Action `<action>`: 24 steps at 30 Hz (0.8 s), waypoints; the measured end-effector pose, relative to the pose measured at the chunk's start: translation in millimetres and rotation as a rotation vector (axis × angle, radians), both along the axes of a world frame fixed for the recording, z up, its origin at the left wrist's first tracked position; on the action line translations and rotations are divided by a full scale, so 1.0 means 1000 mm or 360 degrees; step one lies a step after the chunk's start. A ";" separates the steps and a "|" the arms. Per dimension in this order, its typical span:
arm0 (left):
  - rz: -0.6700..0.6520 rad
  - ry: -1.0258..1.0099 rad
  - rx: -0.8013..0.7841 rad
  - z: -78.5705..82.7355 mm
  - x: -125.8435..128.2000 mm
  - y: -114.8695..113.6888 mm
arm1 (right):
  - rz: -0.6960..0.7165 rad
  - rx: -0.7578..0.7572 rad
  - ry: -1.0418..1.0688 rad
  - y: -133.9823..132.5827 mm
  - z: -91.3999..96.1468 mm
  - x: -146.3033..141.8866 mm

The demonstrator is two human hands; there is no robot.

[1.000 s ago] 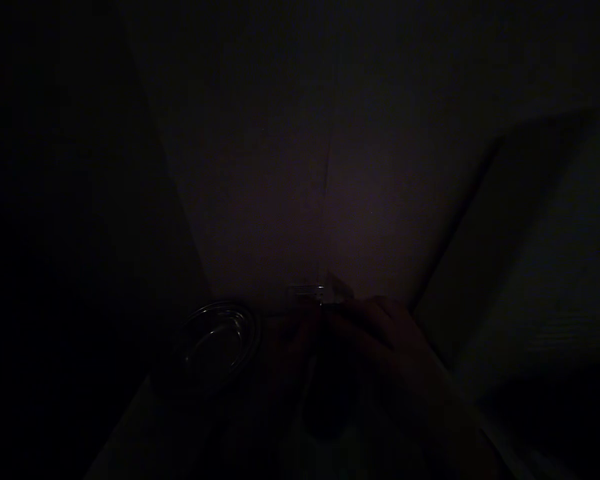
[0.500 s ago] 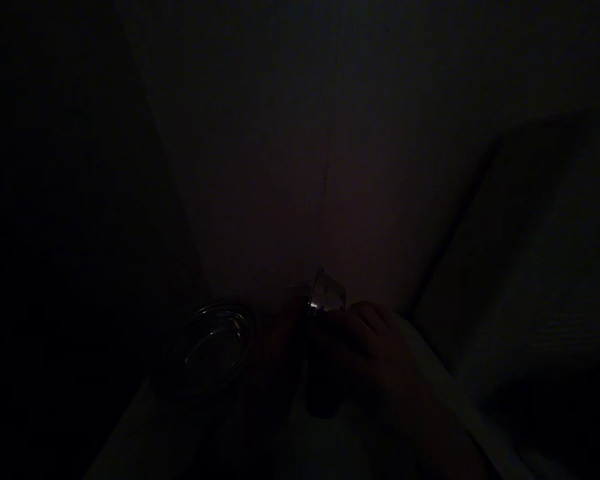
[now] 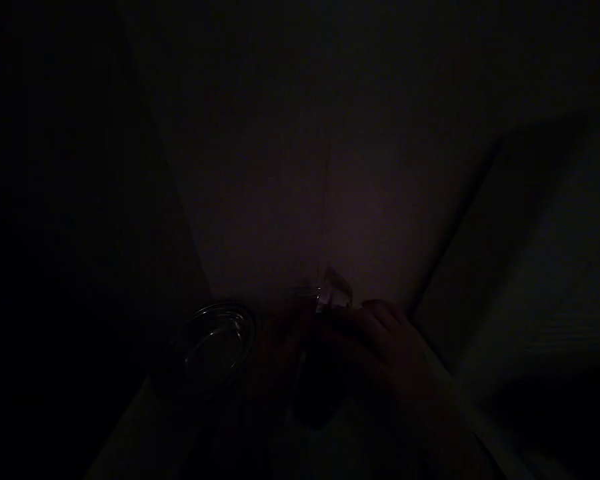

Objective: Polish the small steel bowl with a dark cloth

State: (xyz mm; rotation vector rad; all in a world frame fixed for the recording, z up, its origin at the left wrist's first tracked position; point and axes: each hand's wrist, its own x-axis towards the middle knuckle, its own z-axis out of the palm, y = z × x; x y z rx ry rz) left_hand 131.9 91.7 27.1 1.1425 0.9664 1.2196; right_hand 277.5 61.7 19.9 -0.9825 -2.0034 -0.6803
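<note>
The picture is very dark. My right hand (image 3: 387, 340) is at the lower middle with its fingers curled round a dark upright object (image 3: 320, 393) that carries a small shiny part (image 3: 336, 293) at its top. My left hand (image 3: 280, 343) is only a dim reddish shape just left of that object, and its fingers cannot be made out. A round shiny metal dish (image 3: 215, 343) lies to the left of both hands.
A pale surface (image 3: 130, 440) runs under the dish and hands. Behind them rises a dim wall (image 3: 290, 187) with a vertical seam. A lighter slanted panel (image 3: 545, 267) shows at the right. The left side is black.
The shiny part at the top of the dark object has tilted and shifted a little between frames. My right hand has stayed on the object. The dish has not moved.
</note>
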 end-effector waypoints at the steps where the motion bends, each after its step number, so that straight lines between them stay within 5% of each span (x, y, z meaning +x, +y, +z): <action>1: -0.0029 0.0001 -0.0006 0.001 -0.001 0.000 | -0.0021 0.0017 0.0009 0.000 0.000 0.000; 9: -0.0207 -0.0004 0.0015 -0.009 -0.003 -0.001 | -0.0206 0.0043 0.0006 -0.001 0.000 0.005; 15: 0.0015 0.0041 -0.0123 -0.005 -0.002 0.001 | -0.0014 -0.0019 -0.0093 -0.001 0.002 0.004; 24: -0.0086 0.0038 -0.0067 0.002 -0.005 -0.001 | -0.0092 0.0028 -0.0031 -0.002 0.002 0.003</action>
